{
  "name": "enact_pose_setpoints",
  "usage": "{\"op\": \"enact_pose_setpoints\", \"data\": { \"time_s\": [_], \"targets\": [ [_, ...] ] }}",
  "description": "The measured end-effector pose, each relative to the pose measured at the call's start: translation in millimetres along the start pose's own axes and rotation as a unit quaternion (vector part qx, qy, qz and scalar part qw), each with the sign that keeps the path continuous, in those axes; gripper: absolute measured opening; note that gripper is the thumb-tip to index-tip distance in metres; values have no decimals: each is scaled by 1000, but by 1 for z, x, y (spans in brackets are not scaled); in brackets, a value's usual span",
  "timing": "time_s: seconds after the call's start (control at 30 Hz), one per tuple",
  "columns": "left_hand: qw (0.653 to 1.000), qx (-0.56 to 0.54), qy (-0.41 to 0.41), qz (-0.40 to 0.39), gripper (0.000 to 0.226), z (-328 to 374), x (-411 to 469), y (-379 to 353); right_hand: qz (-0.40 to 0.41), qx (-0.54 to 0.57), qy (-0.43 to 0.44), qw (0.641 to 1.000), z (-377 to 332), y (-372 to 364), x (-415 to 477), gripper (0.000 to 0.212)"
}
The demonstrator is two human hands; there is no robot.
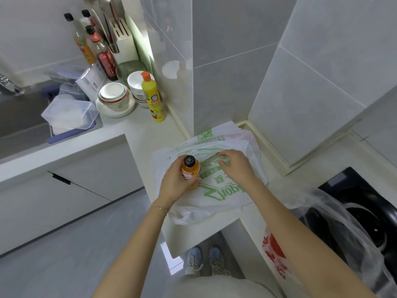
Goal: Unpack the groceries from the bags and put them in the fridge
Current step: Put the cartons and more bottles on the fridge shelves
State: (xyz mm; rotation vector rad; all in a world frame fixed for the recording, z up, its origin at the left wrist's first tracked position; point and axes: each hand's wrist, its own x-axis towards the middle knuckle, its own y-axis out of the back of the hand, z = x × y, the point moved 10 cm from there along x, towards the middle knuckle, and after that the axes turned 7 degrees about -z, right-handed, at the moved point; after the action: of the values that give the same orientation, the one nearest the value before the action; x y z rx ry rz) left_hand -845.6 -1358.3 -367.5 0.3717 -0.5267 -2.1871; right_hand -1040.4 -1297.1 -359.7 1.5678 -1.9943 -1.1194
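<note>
The cream stone countertop [139,130] runs in an L below grey wall tiles, and the crumpled white plastic grocery bag with green print [221,190] lies on its corner, its mouth turned toward the wall. Right of that bag a black glass cooktop [365,196] is set into the counter. Between the cooktop and the bag a thin clear plastic bag with red print [274,250] sags over the counter edge. Far to the left of the white bag and further back, a clear rectangular plastic container with a lid [68,112] sits at the sink's edge. Nearer the bag than the container, still left and behind, is a stack of white ceramic bowls [113,97]. An upright yellow squeeze bottle with an orange cap [153,100] stands just right of the bowls, well apart from the bag.

The right hand [236,166] lies on top of the white bag, its fingers bent and pinching the plastic at the bag's mouth. The left hand [176,183] is wrapped round a small orange drink bottle with a black cap [190,171], held upright over the bag's left part.
</note>
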Motion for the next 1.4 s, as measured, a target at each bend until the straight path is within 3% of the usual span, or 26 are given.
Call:
{"op": "enact_pose_setpoints", "data": {
  "time_s": [0.17, 0.4, 0.67, 0.83, 0.97, 1.23, 1.4],
  "targets": [
    [999, -36, 6, 1, 60, -4, 1, -2, -63, -107, 12, 992, 16, -19, 17, 30],
    [996, -73, 36, 21, 62, -15, -2, -8, -115, -140, 55, 982, 19, -29, 49, 27],
    [985, -121, 110, -46, 63, -46, -1, -31, -172, -209, 42, 962, 34, -34, 77, 47],
    [983, -129, 123, -39, 63, -48, 11, -32, -210, -251, 32, 944, 45, -40, 89, 66],
    [981, -145, 125, -25, 61, -47, 24, -32, -199, -261, 28, 944, 45, -38, 100, 83],
    [978, -152, 137, -43, 63, -47, 19, -35, -169, -240, 6, 956, 58, -37, 119, 86],
    [978, -140, 149, -50, 63, -50, 11, -34, -209, -232, 0, 950, 56, -50, 118, 91]
  ]
}}
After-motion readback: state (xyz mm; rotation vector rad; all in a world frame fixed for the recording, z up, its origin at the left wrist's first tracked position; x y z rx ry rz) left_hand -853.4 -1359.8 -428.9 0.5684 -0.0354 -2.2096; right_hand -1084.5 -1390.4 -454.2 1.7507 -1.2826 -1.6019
